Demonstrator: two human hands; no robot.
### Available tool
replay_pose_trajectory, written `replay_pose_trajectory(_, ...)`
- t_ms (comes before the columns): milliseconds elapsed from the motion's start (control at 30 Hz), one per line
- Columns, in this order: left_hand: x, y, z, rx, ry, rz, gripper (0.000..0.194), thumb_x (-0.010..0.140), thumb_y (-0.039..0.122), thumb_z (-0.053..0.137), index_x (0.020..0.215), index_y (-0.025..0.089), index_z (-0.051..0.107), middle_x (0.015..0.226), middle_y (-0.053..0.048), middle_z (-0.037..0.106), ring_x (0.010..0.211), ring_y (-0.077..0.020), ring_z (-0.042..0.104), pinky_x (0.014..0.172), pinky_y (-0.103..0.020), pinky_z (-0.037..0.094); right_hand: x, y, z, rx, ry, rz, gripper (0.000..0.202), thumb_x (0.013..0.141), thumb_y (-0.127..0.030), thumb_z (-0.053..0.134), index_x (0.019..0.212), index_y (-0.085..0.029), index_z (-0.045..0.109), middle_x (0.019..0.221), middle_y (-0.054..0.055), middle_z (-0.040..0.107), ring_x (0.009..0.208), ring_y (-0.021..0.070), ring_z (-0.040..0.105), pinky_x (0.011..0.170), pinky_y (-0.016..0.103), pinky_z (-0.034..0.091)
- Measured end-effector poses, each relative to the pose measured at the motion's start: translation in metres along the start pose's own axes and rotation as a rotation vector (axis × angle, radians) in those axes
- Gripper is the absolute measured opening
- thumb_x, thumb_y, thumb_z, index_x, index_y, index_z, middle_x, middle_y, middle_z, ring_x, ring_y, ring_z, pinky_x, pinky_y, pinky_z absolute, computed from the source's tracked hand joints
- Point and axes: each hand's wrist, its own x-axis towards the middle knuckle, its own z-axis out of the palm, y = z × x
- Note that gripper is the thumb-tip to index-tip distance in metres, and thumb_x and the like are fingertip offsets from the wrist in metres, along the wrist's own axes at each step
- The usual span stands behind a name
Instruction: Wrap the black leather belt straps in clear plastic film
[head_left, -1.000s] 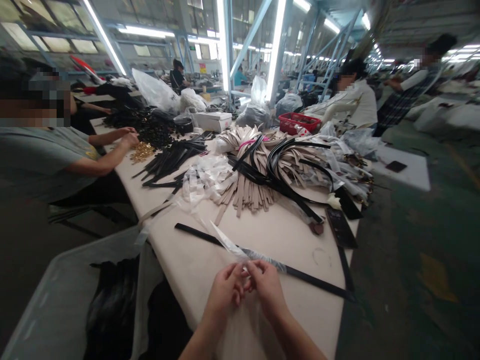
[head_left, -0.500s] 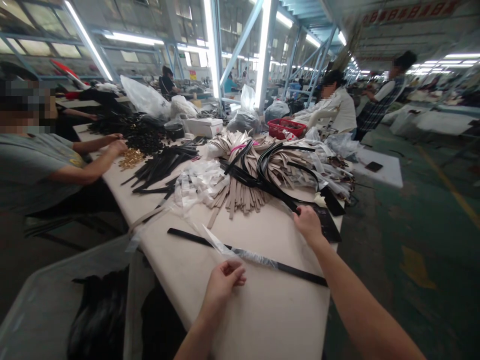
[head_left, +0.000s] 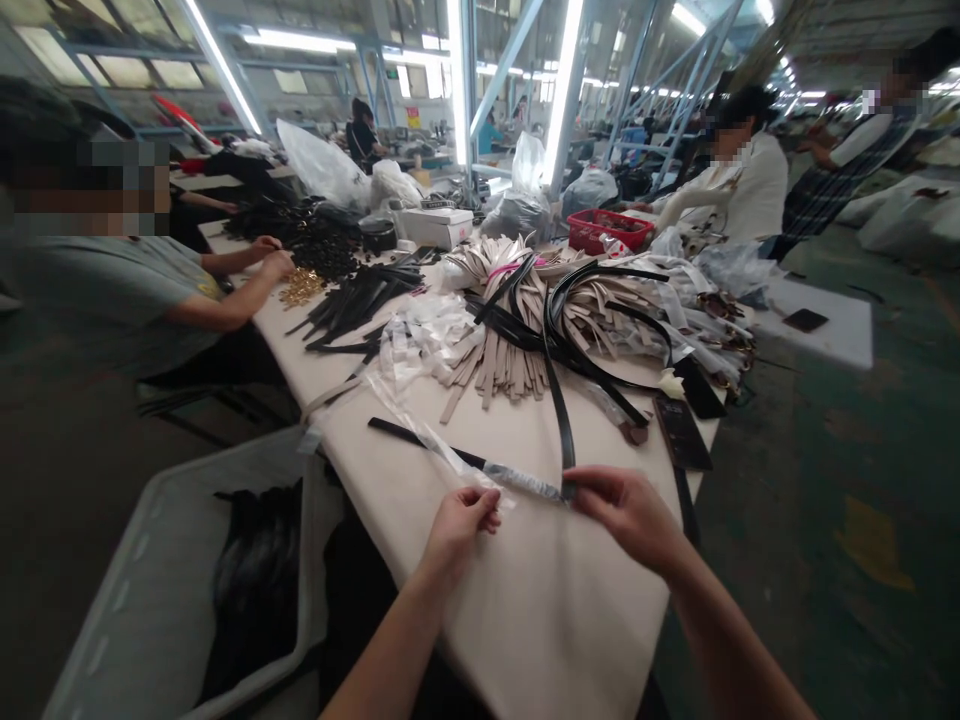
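Observation:
My left hand [head_left: 466, 518] pinches the end of a clear plastic sleeve [head_left: 431, 432] that trails back to a crumpled heap of plastic. To its right, my right hand [head_left: 619, 505] grips the near end of a black strap [head_left: 556, 405], which runs up into the pile. Another black strap [head_left: 394, 430] lies across the table, its middle wrapped in clear plastic [head_left: 521, 480]; my right hand hides part of it. Beyond is a fanned pile of beige strips [head_left: 506, 365] with black straps looped over it.
On the left, a person [head_left: 127, 270] has both hands by gold-coloured pieces [head_left: 302, 287] and black strips [head_left: 367, 300]. A grey bin [head_left: 135, 560] holds black material. A red basket [head_left: 609, 232] stands behind the pile; a dark phone-like object [head_left: 682, 433] lies at the right edge.
My right hand has moved left and nearer, drawing a black strap's end from the pile toward my left hand. The view has shifted, and my left hand still pinches the plastic.

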Motion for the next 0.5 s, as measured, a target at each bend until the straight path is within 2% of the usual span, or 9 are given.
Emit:
replay_pose_trajectory(67, -0.001, 0.002, -0.002, -0.043, -0.002, -0.020, 0.040, 0.066, 0.046, 0.086, 0.074, 0.012, 0.068, 0.059, -0.004, 0.065, 0.051, -0.0104, 0.057, 0.050, -0.020, 0.043, -0.030, -0.011, 0.032, -0.048, 0.054, -0.043, 0.021, 0.086, -0.037, 0.065, 0.096, -0.023, 0.077, 0.103, 0.010, 0.073, 0.097, 0.0267, 0.067, 0.088, 0.038, 0.053)
replay_pose_trajectory(133, -0.002, 0.005, -0.002, -0.086, 0.004, -0.030, 0.039, 0.066, 0.045, 0.087, 0.077, 0.012, 0.068, 0.061, -0.003, 0.064, 0.053, -0.0104, 0.057, 0.051, -0.020, 0.045, -0.047, -0.014, 0.061, -0.058, 0.141, -0.032, 0.022, 0.088, -0.042, 0.063, 0.087, -0.023, 0.074, 0.104, 0.011, 0.072, 0.101, 0.0279, 0.066, 0.092, 0.039, 0.051)
replay_pose_trajectory(200, -0.004, 0.006, -0.001, -0.115, 0.013, -0.022, 0.039, 0.065, 0.043, 0.088, 0.079, 0.013, 0.068, 0.065, -0.002, 0.065, 0.055, -0.0104, 0.058, 0.053, -0.021, 0.046, -0.052, -0.010, 0.085, 0.024, 0.186, 0.060, 0.029, 0.093, -0.046, 0.055, 0.089, -0.021, 0.069, 0.089, 0.009, 0.073, 0.085, 0.0248, 0.070, 0.080, 0.036, 0.054)
replay_pose_trajectory(267, -0.006, 0.007, 0.002, -0.128, 0.010, 0.011, 0.039, 0.065, 0.042, 0.088, 0.082, 0.013, 0.069, 0.074, -0.004, 0.068, 0.058, -0.0101, 0.059, 0.054, -0.021, 0.046, -0.050, -0.002, 0.103, 0.133, 0.175, 0.167, 0.034, 0.096, -0.050, 0.049, 0.093, -0.020, 0.064, 0.070, 0.004, 0.070, 0.059, 0.0197, 0.067, 0.061, 0.030, 0.053)
replay_pose_trajectory(367, -0.009, 0.007, 0.006, -0.129, 0.008, 0.084, 0.036, 0.065, 0.038, 0.089, 0.083, 0.012, 0.070, 0.081, -0.006, 0.070, 0.063, -0.0107, 0.060, 0.060, -0.022, 0.047, -0.041, 0.009, 0.118, 0.247, 0.153, 0.238, 0.038, 0.094, -0.056, 0.051, 0.093, -0.019, 0.059, 0.065, 0.002, 0.068, 0.045, 0.0173, 0.063, 0.047, 0.027, 0.049)
replay_pose_trajectory(500, -0.012, 0.007, 0.010, -0.134, 0.022, 0.135, 0.041, 0.062, 0.033, 0.091, 0.093, 0.013, 0.072, 0.074, -0.002, 0.067, 0.066, -0.0120, 0.058, 0.064, -0.023, 0.046, -0.034, 0.014, 0.120, 0.307, 0.160, 0.242, 0.038, 0.091, -0.056, 0.055, 0.093, -0.018, 0.059, 0.068, 0.003, 0.070, 0.047, 0.0176, 0.066, 0.048, 0.027, 0.050)
